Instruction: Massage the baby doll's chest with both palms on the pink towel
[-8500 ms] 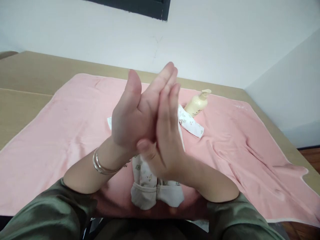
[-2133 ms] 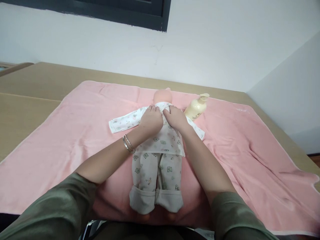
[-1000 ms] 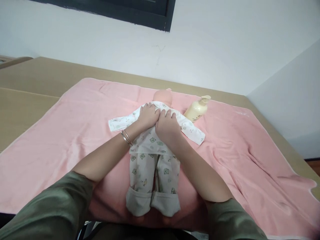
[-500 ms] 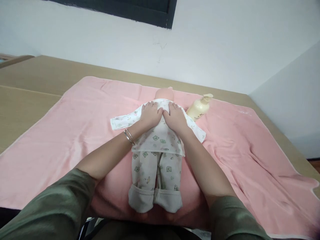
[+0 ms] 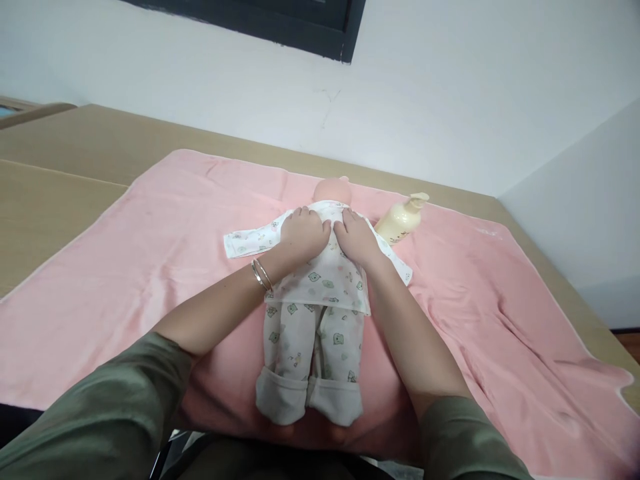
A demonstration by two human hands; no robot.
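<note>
A baby doll (image 5: 327,283) lies on its front on a pink blanket (image 5: 200,207), head at the far end. Its white top and trousers carry small printed animals, and the trouser legs (image 5: 285,397) are cuffed. My left hand (image 5: 305,235) presses on the left of its upper back, fingers bent over the shoulder and tips hidden. On the other shoulder my right hand (image 5: 357,235) is placed likewise, fingers curled. Both thumbs point inward near the spine, slightly apart. The doll's bald head (image 5: 333,191) shows beyond my hands.
A cream pump bottle (image 5: 400,220) leans or lies beside the doll's right-hand sleeve. Under the blanket is a wooden table (image 5: 150,133), with a white wall (image 5: 425,87) behind it. A dark frame (image 5: 320,33) hangs on that wall.
The fingers of both my hands have curled from lying stretched over the doll's shoulders to being bent. The view has shifted slightly; doll and bottle stay in place.
</note>
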